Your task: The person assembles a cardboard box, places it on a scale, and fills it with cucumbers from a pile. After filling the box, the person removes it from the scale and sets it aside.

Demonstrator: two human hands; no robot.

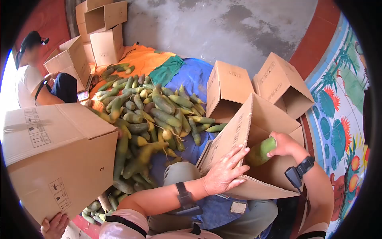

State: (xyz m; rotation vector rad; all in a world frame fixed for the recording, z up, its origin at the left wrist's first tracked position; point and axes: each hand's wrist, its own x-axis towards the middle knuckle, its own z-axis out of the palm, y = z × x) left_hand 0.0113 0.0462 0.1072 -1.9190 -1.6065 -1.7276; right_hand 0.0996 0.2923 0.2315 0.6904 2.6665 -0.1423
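My right hand (pixel 284 145) is closed around a green radish (pixel 259 152) inside an open cardboard box (pixel 274 190) in front of me. The radish's lower end is partly hidden by the box wall. My left hand (pixel 227 169) lies against the near edge of that same box with its fingers spread, fingertips over the rim. To the left of the box, a big heap of green radishes (pixel 163 103) is piled on blue and orange sheets. Both of my wrists wear dark straps.
At the left, another person's hand (pixel 55 226) supports a large closed box (pixel 59 159). A seated person (pixel 34 79) is beyond the heap. Two open boxes (pixel 229 85) (pixel 283 83) lie behind mine, and several more boxes (pixel 105 44) stand at the back left.
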